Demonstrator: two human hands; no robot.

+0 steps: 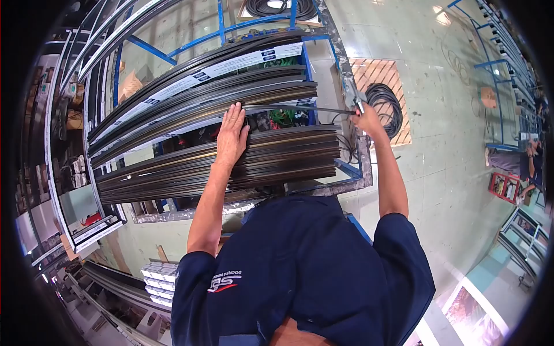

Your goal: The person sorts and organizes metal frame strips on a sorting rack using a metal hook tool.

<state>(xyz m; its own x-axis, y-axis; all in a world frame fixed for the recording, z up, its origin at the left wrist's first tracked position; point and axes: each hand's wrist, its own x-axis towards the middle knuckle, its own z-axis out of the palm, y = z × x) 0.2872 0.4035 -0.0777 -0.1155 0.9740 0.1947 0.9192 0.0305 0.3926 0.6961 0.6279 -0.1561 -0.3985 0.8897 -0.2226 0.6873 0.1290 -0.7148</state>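
Observation:
My left hand point(232, 135) lies with fingers stretched out on a bundle of long dark profiles point(196, 112), near the end of a thin black strip point(300, 108). That strip runs right to my right hand point(367, 121), which is closed around a plier-like hand tool point(359, 104) with silver metal and a touch of red. The tool's jaws are too small to make out. A second thick stack of dark profiles point(277, 155) lies nearer my body, below the left hand.
A coil of black strip point(385, 109) rests on a slatted wooden board point(369, 72) at the right. Blue metal framing point(222, 32) surrounds the profiles. Another coil point(277, 8) lies at the top. A person point(522, 164) is at the far right, by a red crate point(504, 187).

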